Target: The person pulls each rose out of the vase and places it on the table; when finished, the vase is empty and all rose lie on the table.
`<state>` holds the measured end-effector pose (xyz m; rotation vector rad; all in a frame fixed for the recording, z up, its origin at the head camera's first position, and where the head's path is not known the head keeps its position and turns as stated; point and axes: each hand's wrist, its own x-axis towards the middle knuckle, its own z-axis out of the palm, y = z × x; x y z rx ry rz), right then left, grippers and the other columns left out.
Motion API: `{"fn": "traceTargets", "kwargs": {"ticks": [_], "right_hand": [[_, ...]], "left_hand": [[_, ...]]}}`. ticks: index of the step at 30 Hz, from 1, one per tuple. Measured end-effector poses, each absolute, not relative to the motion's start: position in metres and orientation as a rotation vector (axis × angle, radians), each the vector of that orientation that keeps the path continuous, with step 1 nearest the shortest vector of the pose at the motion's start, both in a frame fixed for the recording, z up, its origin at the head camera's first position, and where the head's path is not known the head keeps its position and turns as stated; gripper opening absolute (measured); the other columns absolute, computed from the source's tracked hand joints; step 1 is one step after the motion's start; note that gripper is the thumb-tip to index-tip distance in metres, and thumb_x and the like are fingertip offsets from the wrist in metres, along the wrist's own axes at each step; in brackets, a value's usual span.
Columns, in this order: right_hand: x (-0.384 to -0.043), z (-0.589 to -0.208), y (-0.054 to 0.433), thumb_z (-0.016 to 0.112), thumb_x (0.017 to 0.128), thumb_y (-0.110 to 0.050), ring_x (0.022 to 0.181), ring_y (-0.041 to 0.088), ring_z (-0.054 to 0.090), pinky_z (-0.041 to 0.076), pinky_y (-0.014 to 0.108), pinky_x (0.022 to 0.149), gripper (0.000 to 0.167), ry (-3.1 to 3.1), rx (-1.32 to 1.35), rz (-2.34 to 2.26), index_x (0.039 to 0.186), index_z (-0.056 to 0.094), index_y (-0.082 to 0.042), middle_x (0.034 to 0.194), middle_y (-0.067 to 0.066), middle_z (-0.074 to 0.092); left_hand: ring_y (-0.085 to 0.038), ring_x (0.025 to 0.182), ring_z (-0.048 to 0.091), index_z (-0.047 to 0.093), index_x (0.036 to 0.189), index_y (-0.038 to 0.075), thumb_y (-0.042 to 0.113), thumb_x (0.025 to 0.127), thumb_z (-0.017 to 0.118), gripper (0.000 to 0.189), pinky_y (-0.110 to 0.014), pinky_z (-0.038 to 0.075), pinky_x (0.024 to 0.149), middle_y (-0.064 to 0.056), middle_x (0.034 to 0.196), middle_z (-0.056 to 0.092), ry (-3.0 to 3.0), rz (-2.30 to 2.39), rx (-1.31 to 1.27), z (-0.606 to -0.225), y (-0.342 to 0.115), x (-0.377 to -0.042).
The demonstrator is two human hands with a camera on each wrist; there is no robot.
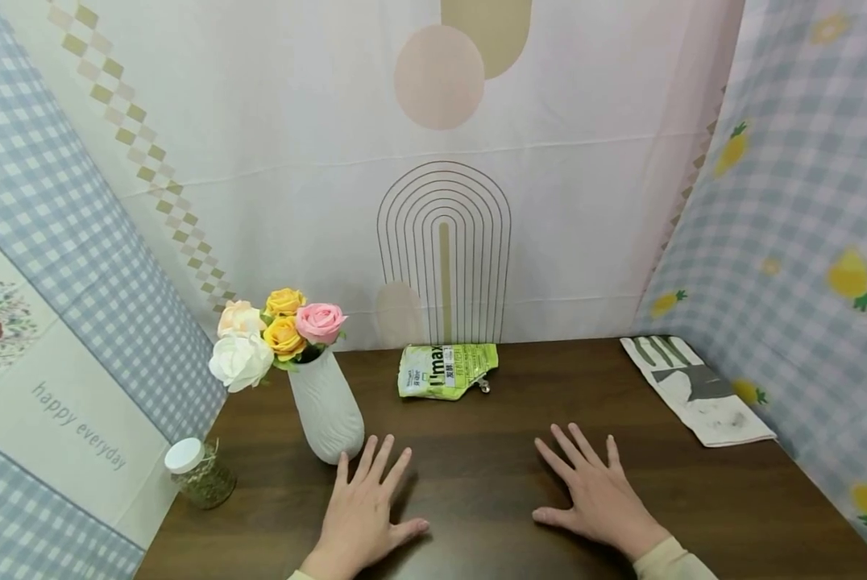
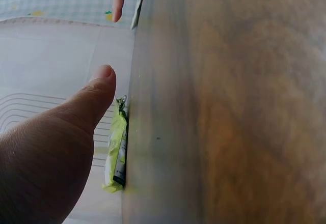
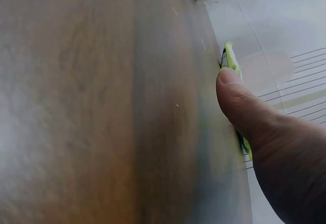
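In the head view my left hand (image 1: 363, 515) is over the near part of the dark wood table (image 1: 477, 459), fingers spread and straight, holding nothing. Its fingertips come close to the foot of a white ribbed vase (image 1: 326, 407); whether they touch it I cannot tell. My right hand (image 1: 599, 498) is spread the same way on the right, with nothing in it. Between and beyond the hands, a green and white pouch (image 1: 446, 371) lies at the table's back edge, its right end crumpled with a small shiny clip-like piece. Each wrist view shows a thumb and this pouch.
Yellow, pink, white and peach artificial roses (image 1: 281, 334) lean left out of the vase. At the left edge stands a glass jar (image 1: 205, 475) of dried green bits with a white lid. A folded printed cloth (image 1: 698, 391) lies at back right. Hanging fabric (image 1: 317, 201) surrounds the table.
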<state>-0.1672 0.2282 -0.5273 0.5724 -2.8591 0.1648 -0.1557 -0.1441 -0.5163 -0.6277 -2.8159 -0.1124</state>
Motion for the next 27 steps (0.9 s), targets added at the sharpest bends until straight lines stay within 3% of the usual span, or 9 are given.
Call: {"fn": "traceTargets", "kwargs": {"ticks": [10, 18, 23, 27], "right_hand": [[-0.175, -0.518, 0.231, 0.055, 0.074, -0.079, 0.144, 0.029, 0.018, 0.011, 0.074, 0.101, 0.094, -2.801, 0.645, 0.163, 0.150, 0.035, -0.028, 0.158, 0.003, 0.023], [-0.194, -0.491, 0.214, 0.062, 0.077, -0.070, 0.143, 0.024, 0.022, 0.008, 0.072, 0.104, 0.087, -2.740, 0.733, 0.314, 0.148, 0.040, -0.024, 0.154, 0.000, 0.031], [-0.208, -0.470, 0.190, 0.060, 0.082, -0.066, 0.135, 0.024, 0.038, 0.020, 0.064, 0.106, 0.077, -2.651, 0.809, 0.484, 0.142, 0.049, -0.019, 0.144, 0.002, 0.047], [-0.219, -0.454, 0.163, 0.062, 0.086, -0.058, 0.122, 0.018, 0.052, 0.037, 0.047, 0.103, 0.063, -2.576, 0.898, 0.720, 0.134, 0.058, -0.016, 0.131, 0.000, 0.059]], "left_hand": [[-0.032, 0.140, 0.028, 0.035, 0.151, 0.025, 0.078, 0.071, 0.060, 0.099, -0.065, 0.030, 0.101, -0.010, 0.155, 0.030, -2.786, -0.165, -0.587, -0.499, -0.163, -0.149], [-0.037, 0.119, 0.052, 0.051, 0.140, 0.009, 0.059, 0.071, 0.076, 0.089, -0.053, 0.046, 0.092, -0.020, 0.135, 0.050, -2.548, -0.270, -0.661, -0.469, -0.193, -0.145], [-0.034, 0.105, 0.059, 0.060, 0.129, 0.006, 0.053, 0.073, 0.076, 0.074, -0.051, 0.051, 0.080, -0.016, 0.122, 0.060, -2.416, -0.331, -0.597, -0.448, -0.214, -0.144], [-0.035, 0.099, 0.062, 0.065, 0.119, 0.004, 0.049, 0.075, 0.074, 0.064, -0.052, 0.052, 0.073, -0.017, 0.112, 0.065, -2.325, -0.375, -0.504, -0.436, -0.231, -0.150]]}}
